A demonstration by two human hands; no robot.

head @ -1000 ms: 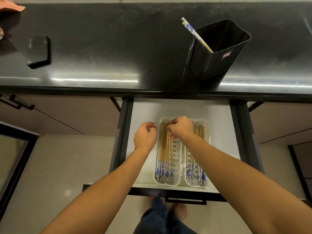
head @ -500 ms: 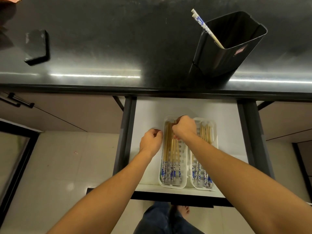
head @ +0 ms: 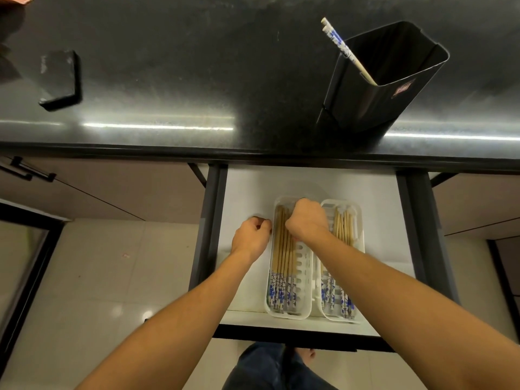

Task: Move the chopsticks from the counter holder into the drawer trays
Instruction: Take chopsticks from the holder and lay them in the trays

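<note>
Dark polished stone counter point(head: 168, 80) runs across the top of the view, with streaks of reflected light near its front edge. Below it an open drawer with a white floor and dark metal sides point(head: 247, 190) is pulled out over pale glossy floor tiles point(head: 98, 277).

On the counter, right side: a black, roughly rectangular plastic chopstick holder point(head: 380, 105), with a small red label on its front. Two pale chopsticks with blue-and-white patterned tops point(head: 342, 47) lean against its left inner wall, tops sticking out past the rim. Far left on the counter lies a flat black rectangular object point(head: 59, 77); what it is, cannot tell.

In the drawer: two long white slotted plastic trays side by side, touching or nearly so. Left tray point(head: 305, 288) holds a bundle of wooden chopsticks with blue-and-white ends point(head: 282, 254), patterned ends toward the drawer front. Right tray point(head: 357, 220) holds a similar bundle point(head: 342, 226), partly hidden under the right forearm.

Right hand point(head: 308, 220) sits over the far end of the left tray, knuckles up, fingers curled down onto the chopstick tips; whether they grip any sticks is hidden by the back of the hand. Left hand point(head: 250, 236) rests on the drawer floor just beside the left tray's outer wall, fingers curled into a loose fist, holding nothing visible.

Dark trouser leg and a bare foot point(head: 304, 354) show beneath the drawer front.
</note>
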